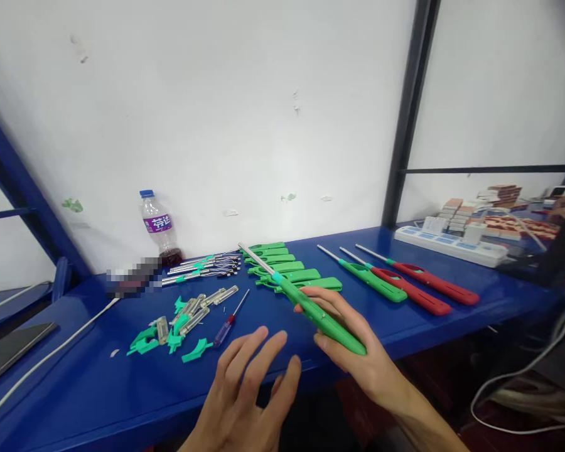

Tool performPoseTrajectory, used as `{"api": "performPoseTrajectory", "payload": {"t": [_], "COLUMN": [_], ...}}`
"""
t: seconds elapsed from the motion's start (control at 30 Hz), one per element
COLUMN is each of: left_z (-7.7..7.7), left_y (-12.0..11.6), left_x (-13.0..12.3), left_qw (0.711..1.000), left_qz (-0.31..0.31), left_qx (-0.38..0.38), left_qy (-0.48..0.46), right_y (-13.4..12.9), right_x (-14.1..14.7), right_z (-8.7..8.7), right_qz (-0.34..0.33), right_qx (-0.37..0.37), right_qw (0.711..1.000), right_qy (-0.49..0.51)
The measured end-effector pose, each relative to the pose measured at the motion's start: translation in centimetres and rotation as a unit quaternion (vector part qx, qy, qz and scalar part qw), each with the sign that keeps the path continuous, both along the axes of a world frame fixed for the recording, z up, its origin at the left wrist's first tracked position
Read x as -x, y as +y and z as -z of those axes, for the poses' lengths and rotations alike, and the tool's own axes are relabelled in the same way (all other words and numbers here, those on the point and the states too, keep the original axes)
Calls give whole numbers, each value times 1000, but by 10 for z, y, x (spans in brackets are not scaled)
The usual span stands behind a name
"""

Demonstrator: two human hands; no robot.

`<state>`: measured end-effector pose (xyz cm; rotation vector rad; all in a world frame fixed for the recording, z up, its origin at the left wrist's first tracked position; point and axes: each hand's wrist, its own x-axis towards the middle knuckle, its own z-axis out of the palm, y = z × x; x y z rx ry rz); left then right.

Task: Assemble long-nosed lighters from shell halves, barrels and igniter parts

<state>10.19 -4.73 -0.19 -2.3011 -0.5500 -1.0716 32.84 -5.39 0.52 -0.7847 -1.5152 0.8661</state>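
My right hand (pixel 353 339) is wrapped round the handle of a green gas lighter (pixel 306 304), its metal tube slanting up to the left. Beside it, my left hand (pixel 254 383) has its fingers apart and holds nothing. Beyond the hands lies a row of green handle shells (pixel 306 276). A screwdriver (pixel 229 323) with a clear purple-red handle rests just past my left hand. Near it are teal trigger pieces (pixel 198 350), clear fuel tanks (pixel 195 320) and several metal tubes with wires (pixel 193 271). To the right lie a green lighter (pixel 376 280) and two red lighters (pixel 435 284).
A bottle (pixel 159 226) with a purple label stands against the wall. A white power strip (pixel 452 246) lies at the right by a dark post (pixel 407 119). A white cable (pixel 51 358) crosses the blue table (pixel 136 402) at the left.
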Motion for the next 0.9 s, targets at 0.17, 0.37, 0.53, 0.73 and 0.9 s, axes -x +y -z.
{"api": "performPoseTrajectory", "payload": {"t": [0.17,0.37,0.53,0.73,0.9], "left_z": [25,34,32,35,35], "left_y": [9,15,15,15,14], "left_x": [18,17,15,16,15], "left_qw": [998,999,998,998,997], "left_qz": [-41,-50,-48,-46,-50], "left_qx": [41,6,-12,-22,-30], "left_qy": [-6,14,24,28,40], "right_y": [2,3,4,3,3], "right_x": [-2,-3,-4,-5,-8], "right_z": [5,9,9,13,15], "right_qz": [29,74,86,37,31], "right_qx": [-6,4,11,49,31], "right_qw": [998,994,994,997,998], "right_qy": [-64,-83,-68,-47,-50]}}
